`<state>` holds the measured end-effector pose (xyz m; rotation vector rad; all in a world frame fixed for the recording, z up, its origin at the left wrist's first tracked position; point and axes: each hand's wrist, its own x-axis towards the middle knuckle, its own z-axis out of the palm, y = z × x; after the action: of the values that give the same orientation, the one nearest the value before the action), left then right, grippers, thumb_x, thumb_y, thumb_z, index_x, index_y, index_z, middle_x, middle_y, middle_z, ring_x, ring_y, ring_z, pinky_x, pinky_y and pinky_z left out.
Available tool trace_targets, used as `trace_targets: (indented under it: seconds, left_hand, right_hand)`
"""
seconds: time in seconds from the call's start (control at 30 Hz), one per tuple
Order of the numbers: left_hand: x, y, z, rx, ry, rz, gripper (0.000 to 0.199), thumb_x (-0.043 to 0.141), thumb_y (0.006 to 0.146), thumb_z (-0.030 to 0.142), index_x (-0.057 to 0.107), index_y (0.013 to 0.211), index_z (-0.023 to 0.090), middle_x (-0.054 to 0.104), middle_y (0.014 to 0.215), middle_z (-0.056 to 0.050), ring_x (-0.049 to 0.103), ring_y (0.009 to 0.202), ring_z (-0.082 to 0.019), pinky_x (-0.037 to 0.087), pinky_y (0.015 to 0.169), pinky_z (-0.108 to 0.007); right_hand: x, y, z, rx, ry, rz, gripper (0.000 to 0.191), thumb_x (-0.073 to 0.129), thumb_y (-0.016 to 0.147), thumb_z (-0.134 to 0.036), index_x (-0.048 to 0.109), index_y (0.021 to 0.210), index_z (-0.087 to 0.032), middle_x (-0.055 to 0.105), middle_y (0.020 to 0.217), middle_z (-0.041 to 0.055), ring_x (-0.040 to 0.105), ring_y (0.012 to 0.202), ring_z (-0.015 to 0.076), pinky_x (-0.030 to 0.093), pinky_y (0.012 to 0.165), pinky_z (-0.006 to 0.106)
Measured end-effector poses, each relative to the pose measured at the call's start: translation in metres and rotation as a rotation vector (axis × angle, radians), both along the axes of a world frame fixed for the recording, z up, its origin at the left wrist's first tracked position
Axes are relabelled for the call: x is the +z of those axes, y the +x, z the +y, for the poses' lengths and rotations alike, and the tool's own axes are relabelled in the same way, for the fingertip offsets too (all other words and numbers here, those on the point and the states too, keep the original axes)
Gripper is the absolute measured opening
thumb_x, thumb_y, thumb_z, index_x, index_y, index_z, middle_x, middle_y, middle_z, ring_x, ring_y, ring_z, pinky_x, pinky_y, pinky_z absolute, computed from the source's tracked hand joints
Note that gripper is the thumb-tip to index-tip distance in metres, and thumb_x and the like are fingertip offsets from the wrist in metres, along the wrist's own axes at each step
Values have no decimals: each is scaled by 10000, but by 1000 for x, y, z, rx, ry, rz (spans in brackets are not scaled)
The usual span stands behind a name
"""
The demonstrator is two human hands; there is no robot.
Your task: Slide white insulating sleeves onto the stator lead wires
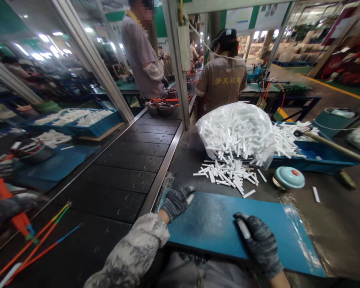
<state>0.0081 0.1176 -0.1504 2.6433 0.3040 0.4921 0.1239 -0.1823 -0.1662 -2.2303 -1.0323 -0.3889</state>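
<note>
My left hand [177,203], in a grey and black knit glove, rests at the left end of a blue mat [210,216], fingers stretched to the right and nothing visible in them. The same kind of glove covers my right hand [259,242], which lies on the right part of the mat. Its thumb and fingers point away from me, slightly apart, and I see nothing held. Just beyond the mat lies a loose pile of short white tubes [232,174]. They spill from a clear plastic bag [237,128] full of them.
A black slatted conveyor [123,168] runs along my left. Orange cords [37,244] and a gloved co-worker's hand [12,210] are at its far left. To the right are a blue tray [318,158] and a round turquoise-lidded container [289,178]. Two co-workers [222,80] are ahead.
</note>
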Motion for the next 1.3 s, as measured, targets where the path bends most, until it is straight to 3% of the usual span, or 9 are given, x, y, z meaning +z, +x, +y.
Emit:
trace_targets:
  seconds: [1.3]
  left_hand:
    - [4,-1,-1,-4,-33,5,287,535,918,321,699,1135,228,743,1097,-44,716,983,-186,575,928,-339]
  right_hand:
    - [-5,-1,-2,-19,-10,54,430,455,968,-524,744,1040,-214,754,943,72,708,837,205,537,818,329]
